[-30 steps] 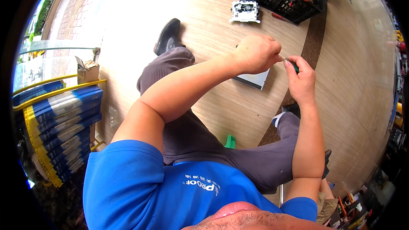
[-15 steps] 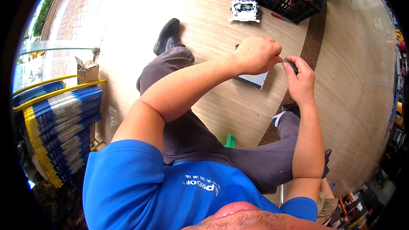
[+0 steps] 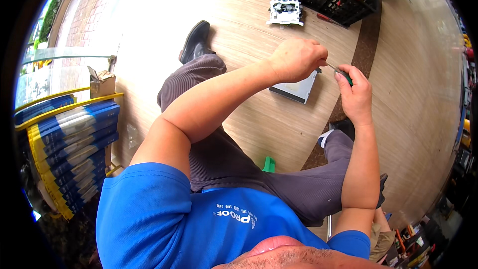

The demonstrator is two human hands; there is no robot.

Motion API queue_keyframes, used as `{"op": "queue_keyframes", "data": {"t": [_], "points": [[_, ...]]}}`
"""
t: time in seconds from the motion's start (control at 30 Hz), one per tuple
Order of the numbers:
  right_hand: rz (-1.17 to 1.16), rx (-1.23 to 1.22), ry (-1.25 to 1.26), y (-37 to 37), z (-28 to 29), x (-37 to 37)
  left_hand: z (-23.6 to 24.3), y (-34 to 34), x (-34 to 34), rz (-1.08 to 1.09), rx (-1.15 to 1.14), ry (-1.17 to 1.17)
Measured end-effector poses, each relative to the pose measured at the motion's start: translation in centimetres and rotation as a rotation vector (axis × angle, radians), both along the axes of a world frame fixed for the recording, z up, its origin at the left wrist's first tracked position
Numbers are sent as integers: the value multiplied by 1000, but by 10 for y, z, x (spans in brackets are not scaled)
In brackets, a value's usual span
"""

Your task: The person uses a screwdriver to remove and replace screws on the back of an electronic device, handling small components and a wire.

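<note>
My right hand [image 3: 356,97] is closed around the green handle of a screwdriver [image 3: 344,76]. Its thin shaft points left toward my left hand [image 3: 300,61]. The fingertips of that hand are pinched together where the shaft ends; whatever they hold is too small or hidden to make out. Below and partly behind my left hand, a flat silver metal box with a dark front edge [image 3: 297,89] lies on the floor. It looks like a disc drive. Farther off sits a white mechanism with dark parts [image 3: 285,13], apart from both hands.
A black plastic crate [image 3: 328,1] holds tools and wires at the far side, with a red-handled tool [image 3: 324,18] beside it. A rack of blue and yellow packages [image 3: 74,144] stands at left. Something green [image 3: 269,164] shows between my legs.
My right hand has drawn slightly right and nearer, and more of the screwdriver's shaft shows between my hands. My left hand has shifted a little left.
</note>
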State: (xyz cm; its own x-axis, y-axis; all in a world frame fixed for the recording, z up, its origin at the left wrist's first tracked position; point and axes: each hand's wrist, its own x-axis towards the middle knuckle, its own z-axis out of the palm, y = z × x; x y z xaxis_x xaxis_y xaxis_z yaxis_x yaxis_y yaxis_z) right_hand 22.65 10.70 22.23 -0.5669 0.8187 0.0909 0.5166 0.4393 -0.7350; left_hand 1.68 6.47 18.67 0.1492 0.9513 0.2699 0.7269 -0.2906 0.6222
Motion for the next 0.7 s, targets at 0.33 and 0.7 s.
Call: {"op": "queue_keyframes", "data": {"t": [0.33, 0.7], "points": [[-11, 26, -7, 3, 3, 3, 2, 2, -6, 17, 9, 8], [-38, 22, -9, 6, 5, 6, 6, 4, -11, 34, -24, 26]]}}
